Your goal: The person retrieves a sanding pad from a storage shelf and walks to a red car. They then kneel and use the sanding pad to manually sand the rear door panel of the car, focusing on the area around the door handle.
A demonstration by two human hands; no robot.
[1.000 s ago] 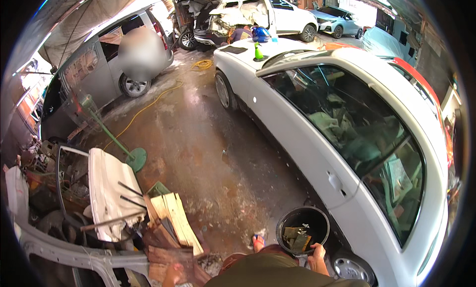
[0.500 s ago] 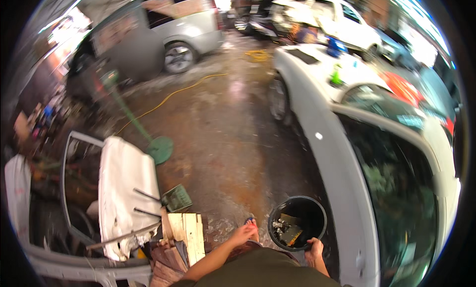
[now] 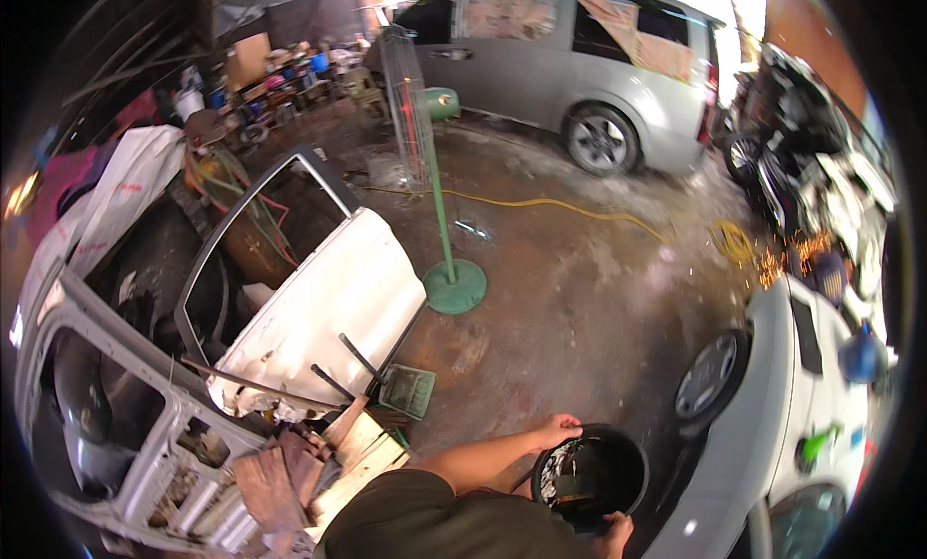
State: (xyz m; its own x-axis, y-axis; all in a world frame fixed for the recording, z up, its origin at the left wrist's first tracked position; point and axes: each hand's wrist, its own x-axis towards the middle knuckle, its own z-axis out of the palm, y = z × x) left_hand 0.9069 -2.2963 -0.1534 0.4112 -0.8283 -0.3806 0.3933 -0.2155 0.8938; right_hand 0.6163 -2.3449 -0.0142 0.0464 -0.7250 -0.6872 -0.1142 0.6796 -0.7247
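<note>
A round black bucket (image 3: 641, 462) is in front of me at the bottom of the view, with scraps and a flat piece of debris inside. My left hand (image 3: 559, 431) grips its far left rim, the fingers closed over the edge. On the near right side, my right hand (image 3: 614, 534) is closed on the rim too. The bucket is close to the side of a white car (image 3: 715, 482).
At left, a detached white car door (image 3: 323, 318) leans by a bare car body frame (image 3: 145, 453) and wood pieces (image 3: 357, 462). A green-based stand fan (image 3: 455, 287) and yellow hose (image 3: 570, 210) stand ahead. Sparks (image 3: 787, 260) fly by a crouching person (image 3: 828, 274); a silver van (image 3: 541, 76) is behind.
My view has swung left. My left hand, formerly apart from the bucket, now holds its left rim. My right hand keeps its hold on the rim.
</note>
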